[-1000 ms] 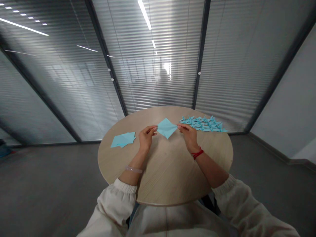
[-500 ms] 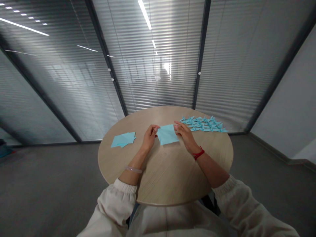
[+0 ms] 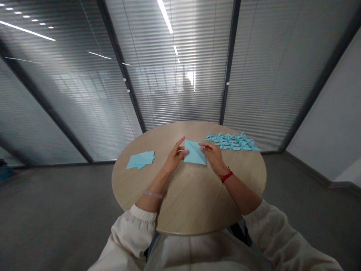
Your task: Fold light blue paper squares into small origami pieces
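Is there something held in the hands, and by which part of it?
Yes, a blue paper: the left hand holds its left edge, the right hand its upper right part.

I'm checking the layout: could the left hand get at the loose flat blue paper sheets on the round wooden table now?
Probably yes: nothing visible stands between the bare left hand and the flat blue paper sheets to its left, though it may first need to release the square blue paper.

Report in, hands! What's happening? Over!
Left hand, right hand: both holding light-blue squarish paper. Paper between them. Small blue folded-paper figures close by, right side.
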Available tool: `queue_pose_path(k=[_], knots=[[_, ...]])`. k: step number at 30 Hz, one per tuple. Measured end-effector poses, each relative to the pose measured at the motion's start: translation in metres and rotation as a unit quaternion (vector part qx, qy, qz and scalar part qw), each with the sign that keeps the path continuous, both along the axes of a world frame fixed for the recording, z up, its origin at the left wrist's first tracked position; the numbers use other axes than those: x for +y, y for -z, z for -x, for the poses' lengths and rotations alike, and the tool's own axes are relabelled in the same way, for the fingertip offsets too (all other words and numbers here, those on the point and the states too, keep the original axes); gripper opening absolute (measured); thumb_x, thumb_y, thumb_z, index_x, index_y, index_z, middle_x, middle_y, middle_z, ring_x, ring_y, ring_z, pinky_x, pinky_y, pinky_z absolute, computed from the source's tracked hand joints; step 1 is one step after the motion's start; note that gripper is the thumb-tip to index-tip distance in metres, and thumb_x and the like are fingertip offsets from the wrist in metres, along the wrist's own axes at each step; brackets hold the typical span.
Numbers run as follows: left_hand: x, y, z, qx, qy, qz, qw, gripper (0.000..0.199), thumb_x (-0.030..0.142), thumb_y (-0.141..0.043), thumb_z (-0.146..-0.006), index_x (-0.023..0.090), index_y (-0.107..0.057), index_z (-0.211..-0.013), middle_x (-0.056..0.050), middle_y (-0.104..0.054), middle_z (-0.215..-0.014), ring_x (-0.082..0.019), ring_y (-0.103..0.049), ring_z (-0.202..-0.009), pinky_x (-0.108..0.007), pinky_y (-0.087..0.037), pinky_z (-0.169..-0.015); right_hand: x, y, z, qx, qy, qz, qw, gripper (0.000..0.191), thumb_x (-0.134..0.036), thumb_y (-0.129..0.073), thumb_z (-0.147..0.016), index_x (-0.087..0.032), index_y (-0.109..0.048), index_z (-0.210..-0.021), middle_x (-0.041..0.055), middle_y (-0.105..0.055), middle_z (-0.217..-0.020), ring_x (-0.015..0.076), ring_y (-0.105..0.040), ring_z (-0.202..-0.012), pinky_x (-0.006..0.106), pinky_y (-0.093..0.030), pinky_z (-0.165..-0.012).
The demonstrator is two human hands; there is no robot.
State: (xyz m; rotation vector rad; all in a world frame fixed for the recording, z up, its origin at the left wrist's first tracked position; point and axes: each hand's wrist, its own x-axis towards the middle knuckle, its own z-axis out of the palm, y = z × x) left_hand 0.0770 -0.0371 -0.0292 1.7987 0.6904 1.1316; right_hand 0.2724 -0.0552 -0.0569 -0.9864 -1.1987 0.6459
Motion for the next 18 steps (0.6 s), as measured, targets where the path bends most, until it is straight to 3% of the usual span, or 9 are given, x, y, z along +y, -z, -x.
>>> queue_pose_path(k=[3,6,9,12,18], knots=[[0.0007,0.0022,-0.0015,0.008,0.033,-0.001,0.999,0.077,0.032,-0.066,-0.079,0.027,-0.029,-0.146,-0.005,-0.06,-0.101,-0.013,-0.057,-0.081,-0.026,-0.048,-0.073,-0.0015,-0.0027,-0.0005,0.011,0.028,-0.012,0.999,0.028,-0.035,-0.07,-0.068,-0.019,-0.072,-0.091,0.0057,-0.071,-0.088,0.0171,-0.06,-0.073,0.028,-0.046,-0.065],[0.0014,0.0022,-0.0017,0.016,0.044,-0.02,0.999,0.071,0.031,-0.065,-0.079,0.027,-0.036,-0.143,-0.007,-0.062,-0.11,-0.016,-0.058,-0.083,-0.029,-0.051,-0.072,-0.0042,-0.0065,0.0006,0.019,0.043,-0.015,0.999,0.028,-0.033,-0.071,-0.066,-0.018,-0.072,-0.089,0.0043,-0.069,-0.082,0.0162,-0.059,-0.069,0.028,-0.045,-0.064],[0.0021,-0.0003,0.0,0.011,-0.011,-0.066,0.998,0.051,0.033,-0.062,-0.081,0.023,-0.055,-0.13,-0.008,-0.062,-0.117,-0.016,-0.057,-0.083,-0.029,-0.05,-0.071,-0.0058,-0.0082,0.0025,0.044,0.025,-0.01,0.999,0.03,-0.032,-0.074,-0.064,-0.017,-0.072,-0.089,0.0035,-0.068,-0.08,0.0157,-0.059,-0.07,0.029,-0.046,-0.065],[0.0034,-0.0025,0.0022,0.011,-0.075,-0.09,0.993,0.035,0.034,-0.062,-0.082,0.019,-0.068,-0.112,-0.009,-0.068,-0.108,-0.017,-0.059,-0.082,-0.029,-0.048,-0.072,-0.006,-0.0075,0.0042,0.069,-0.004,-0.007,0.998,0.032,-0.033,-0.076,-0.061,-0.018,-0.071,-0.089,0.0029,-0.068,-0.079,0.0146,-0.059,-0.068,0.028,-0.047,-0.065],[0.0062,-0.0018,0.0032,-0.002,-0.137,-0.084,0.987,0.032,0.036,-0.069,-0.075,0.02,-0.072,-0.103,-0.007,-0.071,-0.103,-0.015,-0.058,-0.073,-0.028,-0.044,-0.068,-0.0082,-0.0096,0.0051,0.065,-0.018,0.005,0.998,0.032,-0.037,-0.079,-0.059,-0.019,-0.072,-0.085,0.0029,-0.068,-0.077,0.0146,-0.06,-0.067,0.029,-0.049,-0.066]])
